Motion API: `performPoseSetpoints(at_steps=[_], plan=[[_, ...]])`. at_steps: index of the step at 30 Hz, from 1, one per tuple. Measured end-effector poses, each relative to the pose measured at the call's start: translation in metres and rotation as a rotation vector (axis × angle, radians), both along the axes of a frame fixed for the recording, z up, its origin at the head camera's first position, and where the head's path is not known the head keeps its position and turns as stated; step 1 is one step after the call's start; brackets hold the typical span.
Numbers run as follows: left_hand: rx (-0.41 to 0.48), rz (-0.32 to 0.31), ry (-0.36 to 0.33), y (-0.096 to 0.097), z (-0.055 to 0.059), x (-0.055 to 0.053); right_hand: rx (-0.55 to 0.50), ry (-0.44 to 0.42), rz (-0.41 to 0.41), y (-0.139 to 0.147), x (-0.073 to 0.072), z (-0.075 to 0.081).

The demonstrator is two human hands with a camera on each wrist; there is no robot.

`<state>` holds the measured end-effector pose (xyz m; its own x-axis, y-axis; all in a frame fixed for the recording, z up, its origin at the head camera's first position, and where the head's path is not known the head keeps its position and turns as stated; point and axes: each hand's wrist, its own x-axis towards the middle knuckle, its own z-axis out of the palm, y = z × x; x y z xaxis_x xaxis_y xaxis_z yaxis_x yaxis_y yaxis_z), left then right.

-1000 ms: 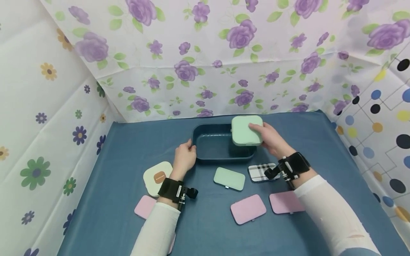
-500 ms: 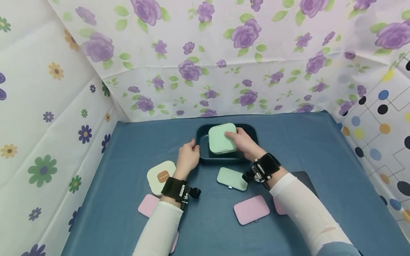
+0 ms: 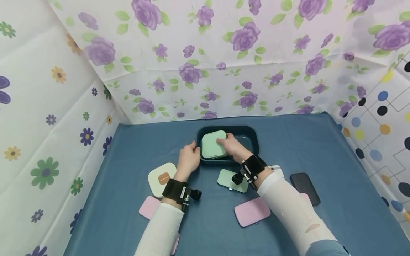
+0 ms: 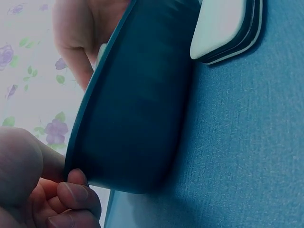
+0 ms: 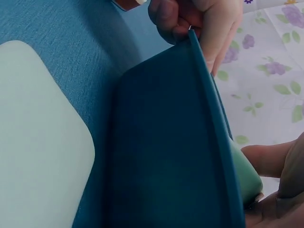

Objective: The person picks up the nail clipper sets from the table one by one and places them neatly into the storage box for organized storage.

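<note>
A mint-green square case (image 3: 213, 145) is held by my right hand (image 3: 235, 147), thumb on its top, inside the left half of a dark teal tray (image 3: 251, 140). It looks slightly tilted; whether it touches the tray floor is hidden. My left hand (image 3: 189, 158) pinches the tray's left rim, and the left wrist view shows thumb and fingers (image 4: 78, 194) gripping that rim. In the right wrist view a corner of the green case (image 5: 244, 173) shows above the tray wall, under my thumb. A flat mint-green case (image 3: 228, 179) lies just in front of the tray.
A cream case (image 3: 157, 177) with a brown label and a pink case (image 3: 148, 207) lie by my left forearm. Another pink case (image 3: 252, 212) lies front of centre. A black flat case (image 3: 305, 188) and a plaid case (image 3: 276, 171) are near my right forearm, partly covered.
My right hand has carried the green square case leftward and down, from above the tray's right end into its left half. The left hand keeps its grip on the rim.
</note>
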<state>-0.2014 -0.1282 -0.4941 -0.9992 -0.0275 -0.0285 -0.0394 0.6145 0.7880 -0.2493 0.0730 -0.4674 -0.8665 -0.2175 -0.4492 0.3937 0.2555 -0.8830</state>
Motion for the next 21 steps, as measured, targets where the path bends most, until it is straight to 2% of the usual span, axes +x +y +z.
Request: performPoseSetpoints(at_steps=[7, 10, 16, 21], plan=[[0.020, -0.009, 0.021, -0.002, 0.000, 0.002, 0.037, -0.015, 0.044, -0.004, -0.002, -0.006], [0.012, -0.003, 0.025, -0.001, 0.001, 0.002, 0.076, 0.024, 0.068, -0.003, -0.001, -0.007], [0.007, -0.009, 0.022, 0.002, 0.002, 0.003, 0.245, 0.156, 0.143, 0.004, -0.001, -0.012], [0.005, 0.004, 0.020, 0.001, 0.000, 0.004, 0.325, 0.204, 0.174, 0.007, 0.000, -0.011]])
